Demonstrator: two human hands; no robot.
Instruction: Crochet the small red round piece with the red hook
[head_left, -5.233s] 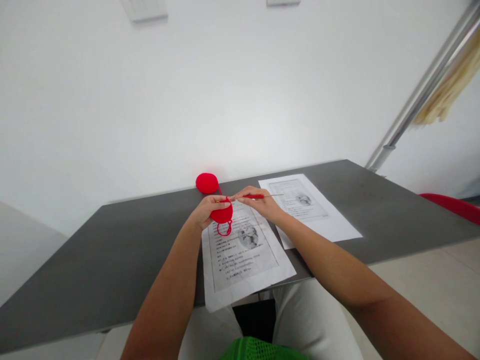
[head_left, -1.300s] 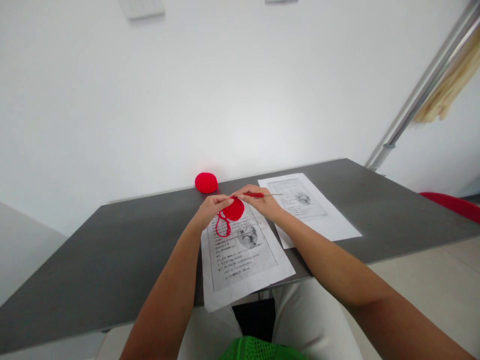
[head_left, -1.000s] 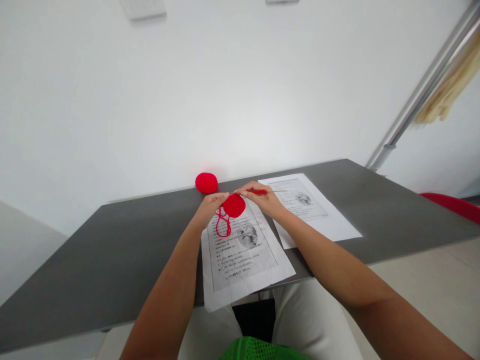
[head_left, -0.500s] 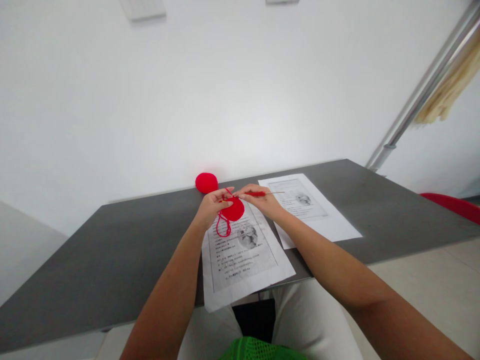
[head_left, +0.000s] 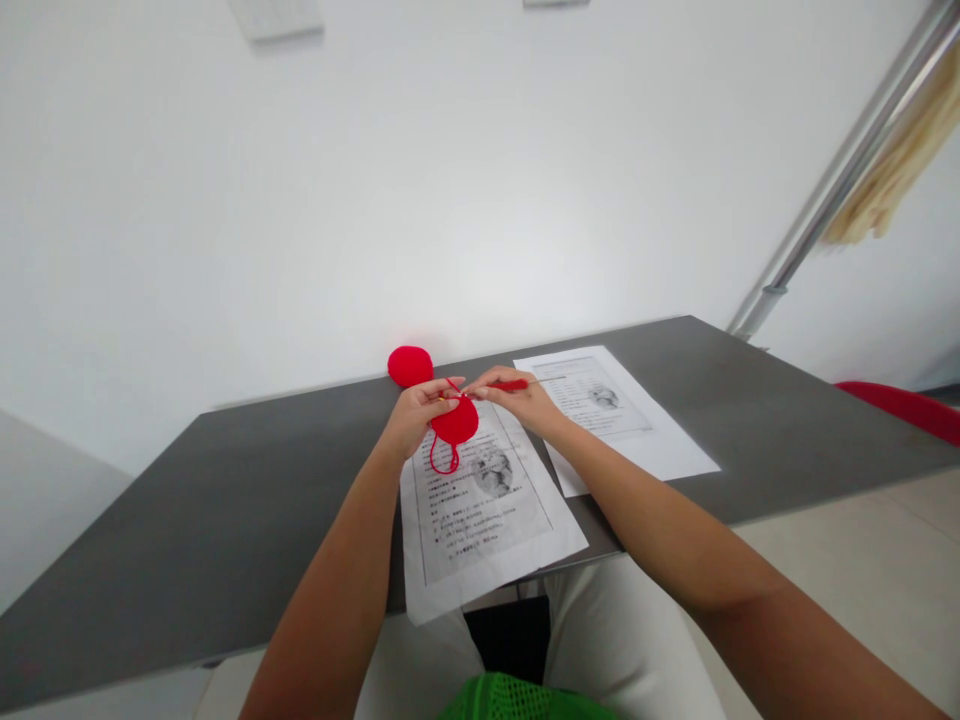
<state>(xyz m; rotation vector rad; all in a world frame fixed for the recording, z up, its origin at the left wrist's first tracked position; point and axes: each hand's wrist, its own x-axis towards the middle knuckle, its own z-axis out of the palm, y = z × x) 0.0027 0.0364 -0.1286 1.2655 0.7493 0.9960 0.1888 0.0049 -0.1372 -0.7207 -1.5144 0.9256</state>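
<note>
A round red yarn piece [head_left: 455, 424] is pinched at its upper edge by the left hand [head_left: 420, 412], above a printed sheet [head_left: 480, 545] on the grey counter [head_left: 262, 520]. By the right hand [head_left: 517, 398], a red-handled tool [head_left: 513, 385] is pinched, its tip close to the piece. A red yarn ball [head_left: 410, 366] is seen beyond, near the wall [head_left: 480, 180].

Red disc [head_left: 456, 423] shifted left, yarn loop [head_left: 454, 460] now beneath
</note>
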